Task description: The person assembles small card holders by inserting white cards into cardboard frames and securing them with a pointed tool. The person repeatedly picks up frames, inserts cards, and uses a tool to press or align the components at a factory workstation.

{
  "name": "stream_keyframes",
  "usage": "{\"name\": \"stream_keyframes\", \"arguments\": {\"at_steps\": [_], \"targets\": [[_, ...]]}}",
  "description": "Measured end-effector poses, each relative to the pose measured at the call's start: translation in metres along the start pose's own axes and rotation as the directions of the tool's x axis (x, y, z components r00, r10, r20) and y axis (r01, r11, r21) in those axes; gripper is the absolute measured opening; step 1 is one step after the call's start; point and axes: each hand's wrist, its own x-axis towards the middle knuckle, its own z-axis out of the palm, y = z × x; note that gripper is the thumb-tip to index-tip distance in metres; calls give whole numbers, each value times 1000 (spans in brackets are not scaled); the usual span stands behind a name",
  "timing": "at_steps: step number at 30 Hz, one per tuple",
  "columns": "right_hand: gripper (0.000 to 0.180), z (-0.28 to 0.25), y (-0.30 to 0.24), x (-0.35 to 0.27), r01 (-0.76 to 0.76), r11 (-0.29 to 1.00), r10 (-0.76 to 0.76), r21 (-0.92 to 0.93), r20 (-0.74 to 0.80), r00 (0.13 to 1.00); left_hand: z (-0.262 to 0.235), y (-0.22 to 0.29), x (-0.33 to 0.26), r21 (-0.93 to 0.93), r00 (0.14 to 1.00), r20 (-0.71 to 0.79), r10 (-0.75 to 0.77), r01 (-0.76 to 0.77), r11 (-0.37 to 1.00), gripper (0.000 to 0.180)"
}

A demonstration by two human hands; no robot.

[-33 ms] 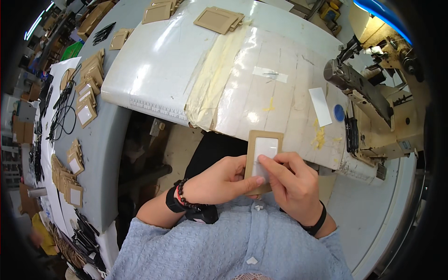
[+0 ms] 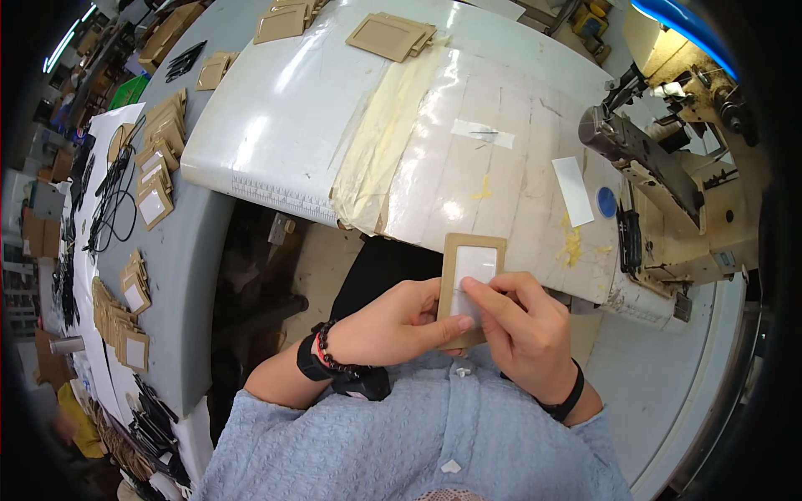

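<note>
Tan windowed holder point(image 2: 450, 280) is sitting between the hands, by the bench's point(image 2: 426, 184) near edge; the left hand point(image 2: 401, 321) is gripping its lower left side, while the right hand point(image 2: 528, 324) is touching its window point(image 2: 476, 263), grip unclear. Similar holders point(image 2: 386, 36) are lying near the far edge.

Your flat tan, white-panelled rectangle point(image 2: 477, 265) appears sharp; glare streaks the glossy white surface point(image 2: 292, 117) before you; white tube lights point(image 2: 60, 46) glow upper left; fisheye distortion bends edges toward a blackened rim.
</note>
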Motion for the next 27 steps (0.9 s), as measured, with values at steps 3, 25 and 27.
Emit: {"name": "stream_keyframes", "arguments": {"at_steps": [3, 25, 27], "targets": [[36, 0, 0, 1, -16, 1000, 16, 13, 4, 1000, 0, 3, 1, 7, 1000, -7, -21, 21, 1000, 34], [18, 27, 47, 43, -342, 748, 298, 569, 173, 939, -24, 11, 16, -60, 993, -117, -17, 10, 998, 35], [19, 27, 47, 43, -365, 745, 309, 559, 195, 931, -22, 9, 16, -69, 990, -138, -13, 3, 998, 36]]}}
